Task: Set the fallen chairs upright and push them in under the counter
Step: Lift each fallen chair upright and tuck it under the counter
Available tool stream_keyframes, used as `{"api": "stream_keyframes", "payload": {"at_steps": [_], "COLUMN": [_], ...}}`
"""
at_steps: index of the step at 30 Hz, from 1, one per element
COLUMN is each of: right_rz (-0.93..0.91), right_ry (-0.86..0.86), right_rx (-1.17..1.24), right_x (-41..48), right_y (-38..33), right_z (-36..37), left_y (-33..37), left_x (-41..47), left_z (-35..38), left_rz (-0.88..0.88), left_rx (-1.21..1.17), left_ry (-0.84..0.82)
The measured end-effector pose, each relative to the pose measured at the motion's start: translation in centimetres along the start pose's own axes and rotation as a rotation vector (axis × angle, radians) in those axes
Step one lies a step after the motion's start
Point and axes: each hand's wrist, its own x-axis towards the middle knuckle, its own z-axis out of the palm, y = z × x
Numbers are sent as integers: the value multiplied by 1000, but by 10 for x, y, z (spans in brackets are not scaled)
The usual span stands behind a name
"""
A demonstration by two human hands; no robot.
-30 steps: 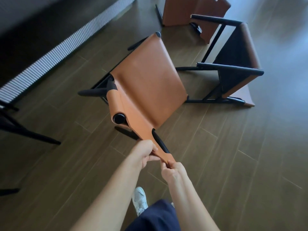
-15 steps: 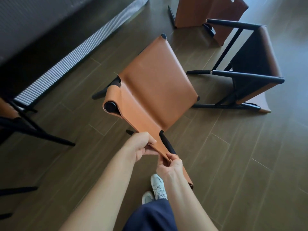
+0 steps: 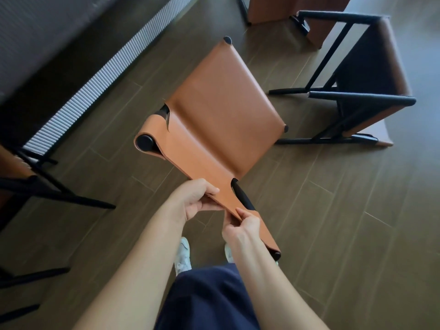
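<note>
Fingers of the left hand are curling over the top edge of the tan chair's leather backrest, thumb underneath. The right hand is pinching the same edge just beside it, next to the black frame post. Both hands are gripping leather rather than frame.

The chair is standing on the wooden floor directly in front of the person's white shoes, seat facing up. Its legs are hiding beneath the seat, so whether all of them are touching down cannot be told. A ribbed panel is running along the upper left, likely the foot of the desk, well apart from this chair. A second chair is lying on its side to the right, legs pointing toward the held one. A third chair is showing partly at the top edge.

Judging from this, the righting is nearly done and the push toward the desk is coming next. Several things are threatening it:

- The leather is looking soft, so a shove through it may end up twisting the chair instead of sliding it.
- Both hands are sitting toward one side of the backrest, which may be steering the chair off line.
- The fallen chair's legs are lying near, and a wide swing could be snagging them.
- Dragging feet could be scuffing the planks.
</note>
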Motion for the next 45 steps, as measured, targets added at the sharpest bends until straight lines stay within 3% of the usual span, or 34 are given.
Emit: {"api": "stream_keyframes", "payload": {"at_steps": [15,28,36,45], "right_rz": [-262,-270,-375,-539], "right_ry": [-156,-259,-299,-330], "right_rx": [86,40,-7,-243], "right_x": [-13,-21,-43,-55], "right_y": [61,97,110,129], "right_z": [31,72,115,173], "left_y": [45,100,142,160], "left_x": [4,9,12,23], "left_z": [-50,-79,-96,-128], "left_rz": [34,93,88,52], "left_rx": [66,38,-155,-479], "left_ry": [-225,-121,-133,-205]}}
